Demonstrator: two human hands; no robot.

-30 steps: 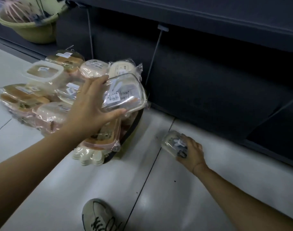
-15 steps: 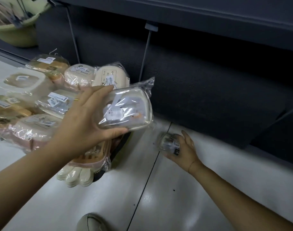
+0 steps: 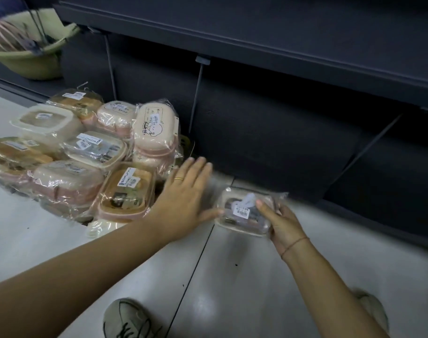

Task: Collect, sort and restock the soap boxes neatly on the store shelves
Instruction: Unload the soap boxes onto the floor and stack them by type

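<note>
At far left, on the floor (image 3: 37, 240), a pile of wrapped soap boxes (image 3: 86, 162) lies beside the dark shelf (image 3: 281, 142). Left hand (image 3: 183, 198): flat, fingers straight, holding nothing, thumb at the edge of a single box (image 3: 242, 211). Right hand (image 3: 284, 226): fingers and thumb curled round that box, before the shelf; whether it rests on the floor cannot be told.

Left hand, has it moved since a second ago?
Yes. The left hand was in front of the soap box pile; now it is lower, right of the pile, beside the small box in the right hand.
</note>
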